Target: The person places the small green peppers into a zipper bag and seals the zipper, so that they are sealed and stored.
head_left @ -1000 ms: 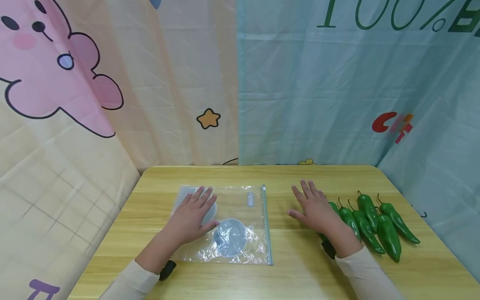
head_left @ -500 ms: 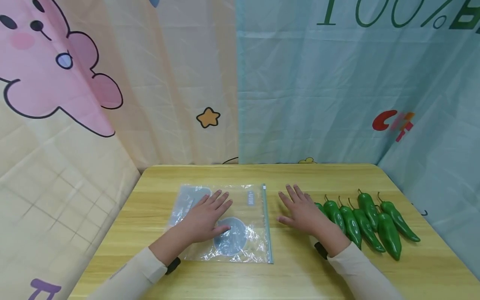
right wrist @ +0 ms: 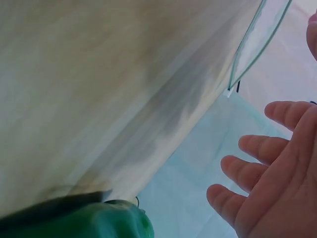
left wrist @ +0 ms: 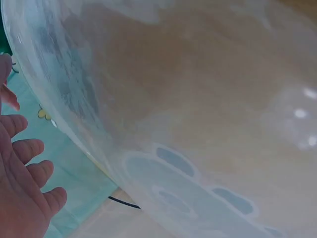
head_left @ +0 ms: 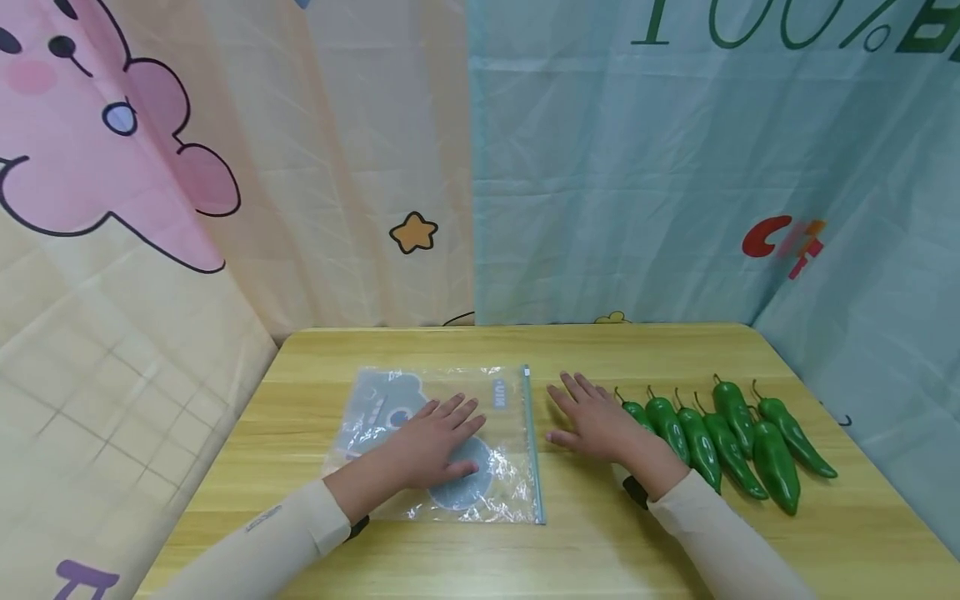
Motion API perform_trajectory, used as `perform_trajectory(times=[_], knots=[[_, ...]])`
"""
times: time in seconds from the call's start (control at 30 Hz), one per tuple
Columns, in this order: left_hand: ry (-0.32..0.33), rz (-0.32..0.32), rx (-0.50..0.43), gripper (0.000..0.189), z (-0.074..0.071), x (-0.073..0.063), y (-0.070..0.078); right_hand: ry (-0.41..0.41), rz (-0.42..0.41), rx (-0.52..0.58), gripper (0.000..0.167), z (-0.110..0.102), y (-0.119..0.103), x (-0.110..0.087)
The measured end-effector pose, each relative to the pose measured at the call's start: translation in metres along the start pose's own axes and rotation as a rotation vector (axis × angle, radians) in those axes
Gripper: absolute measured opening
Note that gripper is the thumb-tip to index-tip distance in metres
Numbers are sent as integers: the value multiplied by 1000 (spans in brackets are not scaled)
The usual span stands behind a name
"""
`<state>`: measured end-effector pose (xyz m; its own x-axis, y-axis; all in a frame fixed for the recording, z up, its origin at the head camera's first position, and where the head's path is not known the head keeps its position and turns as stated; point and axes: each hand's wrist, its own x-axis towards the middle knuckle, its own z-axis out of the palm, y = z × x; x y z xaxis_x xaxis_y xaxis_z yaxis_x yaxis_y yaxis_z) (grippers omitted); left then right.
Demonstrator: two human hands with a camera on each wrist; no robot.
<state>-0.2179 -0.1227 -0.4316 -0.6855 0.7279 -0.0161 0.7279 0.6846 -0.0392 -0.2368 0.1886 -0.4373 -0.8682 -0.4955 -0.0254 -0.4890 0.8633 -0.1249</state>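
A clear zip bag with pale blue-grey printing lies flat on the table, its slider edge toward the right. Over the bag's middle is my left hand, palm down with fingers spread. In the left wrist view a gap shows between the left hand and the bag. My right hand hovers with spread fingers between the bag and several green peppers. Nothing is in the right hand in the right wrist view, where one pepper shows below it.
The light wooden table reaches back to a printed curtain on the left and a blue-green curtain on the right. The peppers lie side by side on the table's right part.
My left hand has moved right across the bag, uncovering its upper-left print. My right hand has shifted left, away from the peppers, so more of them show. Bag and peppers stay put.
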Motion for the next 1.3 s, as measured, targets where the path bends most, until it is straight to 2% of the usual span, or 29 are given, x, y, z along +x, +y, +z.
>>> perform_trajectory(times=[0.3,0.47,0.63,0.93,1.13,1.3], knots=[[31,22,-11,74,-2,19,4,-27,-13,24,77,1,1,8],[-27,21,-2,77,5,31,8,-57,26,59,76,1,0,12],[-79,9,-52,78,6,39,16,-76,28,87,75,1,-2,14],[-88,24,-77,74,1,51,29,-114,26,127,77,4,3,21],[-126,-6,-85,75,3,58,31,-168,55,159,80,6,4,24],[-131,-5,-67,76,7,64,27,-211,65,185,80,6,4,24]])
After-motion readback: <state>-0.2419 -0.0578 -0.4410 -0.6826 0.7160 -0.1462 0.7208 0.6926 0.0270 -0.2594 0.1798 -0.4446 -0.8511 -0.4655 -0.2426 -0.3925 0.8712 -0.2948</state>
